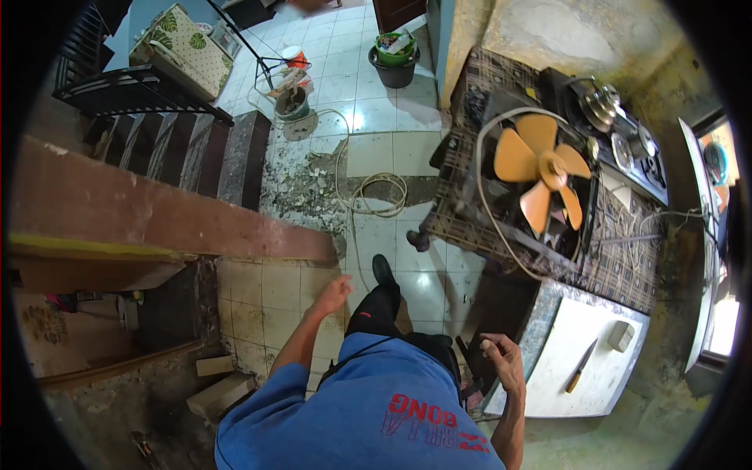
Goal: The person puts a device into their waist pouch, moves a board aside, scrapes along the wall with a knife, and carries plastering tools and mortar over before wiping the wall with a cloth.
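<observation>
My left hand point(335, 294) hangs in the air ahead of my left side, over the tiled floor. Its fingers are loosely bent and apart, and nothing shows in them. My right hand point(504, 362) is at my right side, beside the white-topped counter point(540, 368), with fingers half curled and no object visible in them. On that counter lie a knife point(580, 368) with a wooden handle and a grey block point(621, 336). One of my dark shoes point(383, 269) is stepping forward on the tiles.
A fan with orange blades point(552, 171) lies on the patterned worktop at right, near a kettle point(601, 108) and stove point(654, 168). A coiled hose point(381, 194) crosses the floor ahead beside broken tile rubble point(301, 184). Buckets point(292, 103) stand farther off; stairs point(176, 153) and a low wall point(172, 207) are left.
</observation>
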### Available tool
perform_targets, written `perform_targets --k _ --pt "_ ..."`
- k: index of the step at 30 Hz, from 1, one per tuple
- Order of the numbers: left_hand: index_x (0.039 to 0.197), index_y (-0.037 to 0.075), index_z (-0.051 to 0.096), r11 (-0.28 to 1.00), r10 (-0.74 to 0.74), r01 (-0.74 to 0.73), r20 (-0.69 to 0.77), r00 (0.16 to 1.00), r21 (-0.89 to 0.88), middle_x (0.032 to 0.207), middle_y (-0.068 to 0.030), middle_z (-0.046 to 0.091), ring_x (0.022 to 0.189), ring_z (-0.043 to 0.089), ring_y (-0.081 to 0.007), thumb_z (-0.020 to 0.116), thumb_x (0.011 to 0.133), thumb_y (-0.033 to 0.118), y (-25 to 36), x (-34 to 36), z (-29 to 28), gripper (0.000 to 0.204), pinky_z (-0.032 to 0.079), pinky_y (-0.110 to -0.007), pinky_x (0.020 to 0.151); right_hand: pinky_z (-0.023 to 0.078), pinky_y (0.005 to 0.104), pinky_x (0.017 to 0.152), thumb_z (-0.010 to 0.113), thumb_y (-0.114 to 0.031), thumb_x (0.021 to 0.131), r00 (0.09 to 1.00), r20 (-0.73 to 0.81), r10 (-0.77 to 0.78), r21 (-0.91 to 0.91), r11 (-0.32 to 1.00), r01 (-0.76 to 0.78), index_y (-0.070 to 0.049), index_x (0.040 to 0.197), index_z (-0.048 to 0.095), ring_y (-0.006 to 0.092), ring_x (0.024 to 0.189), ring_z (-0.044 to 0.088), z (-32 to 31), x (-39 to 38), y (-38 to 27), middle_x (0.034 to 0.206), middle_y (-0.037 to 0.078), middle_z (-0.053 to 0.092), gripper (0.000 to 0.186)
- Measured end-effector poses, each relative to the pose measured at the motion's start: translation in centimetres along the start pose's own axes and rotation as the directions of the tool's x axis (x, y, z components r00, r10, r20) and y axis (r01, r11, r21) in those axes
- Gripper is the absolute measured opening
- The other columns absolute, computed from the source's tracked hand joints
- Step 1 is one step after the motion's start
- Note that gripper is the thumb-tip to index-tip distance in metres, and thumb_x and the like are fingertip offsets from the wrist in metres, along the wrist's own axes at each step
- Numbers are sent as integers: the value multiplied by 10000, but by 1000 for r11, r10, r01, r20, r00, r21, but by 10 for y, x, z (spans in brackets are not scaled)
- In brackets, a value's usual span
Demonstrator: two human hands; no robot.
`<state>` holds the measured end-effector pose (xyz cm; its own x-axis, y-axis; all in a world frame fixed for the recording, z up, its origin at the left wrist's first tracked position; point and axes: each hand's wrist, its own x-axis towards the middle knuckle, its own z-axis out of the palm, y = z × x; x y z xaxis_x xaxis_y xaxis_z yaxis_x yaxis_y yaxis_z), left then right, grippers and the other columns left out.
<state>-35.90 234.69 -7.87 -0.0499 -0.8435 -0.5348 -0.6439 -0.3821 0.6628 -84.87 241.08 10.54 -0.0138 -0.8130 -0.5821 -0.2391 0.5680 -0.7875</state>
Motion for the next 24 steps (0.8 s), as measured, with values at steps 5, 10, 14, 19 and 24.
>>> perform_targets --k 5,10,14,19,24 --pt "1378 53 627 967 241 -176 -428 871 187 1234 -202 694 1150 662 -402 626 1049 266 82 48 -173 392 523 -461 980 514 309 828 723 -317 990 978 206 31 70 996 -46 17 1224 728 162 895 647 75 76 -83 986 73 724 408" --pt "1404 38 611 970 245 -178 -650 719 168 1331 -208 649 1222 622 -395 604 1065 243 110 68 -286 396 489 -461 1038 538 381 887 733 -358 972 929 368 36 -474 867 153 -26 1243 724 275 961 698 158 164 -129 1085 192 733 428" --pt "1427 -3 576 982 135 -187 -711 690 6 1375 -221 621 1273 585 -381 616 1059 240 74 85 -313 442 458 -449 1085 542 455 936 694 -343 987 886 458 -77 -716 559 418 -16 1209 711 377 1049 695 196 228 -140 1134 224 709 396" --pt "1527 26 487 915 73 -301 -621 780 -270 1435 -202 586 1298 581 -305 662 1044 249 55 98 -314 560 456 -413 1098 526 457 971 675 -333 997 815 577 -53 -621 619 481 3 1231 690 396 1093 671 232 296 -170 1162 227 692 410" --pt "1604 101 406 598 -84 -302 -433 897 -742 1477 -202 549 1287 576 -234 718 1012 254 52 105 -323 687 467 -366 1079 521 393 969 671 -298 1023 827 562 -28 -535 750 389 19 1320 659 293 1108 670 260 355 -237 1169 187 692 435"
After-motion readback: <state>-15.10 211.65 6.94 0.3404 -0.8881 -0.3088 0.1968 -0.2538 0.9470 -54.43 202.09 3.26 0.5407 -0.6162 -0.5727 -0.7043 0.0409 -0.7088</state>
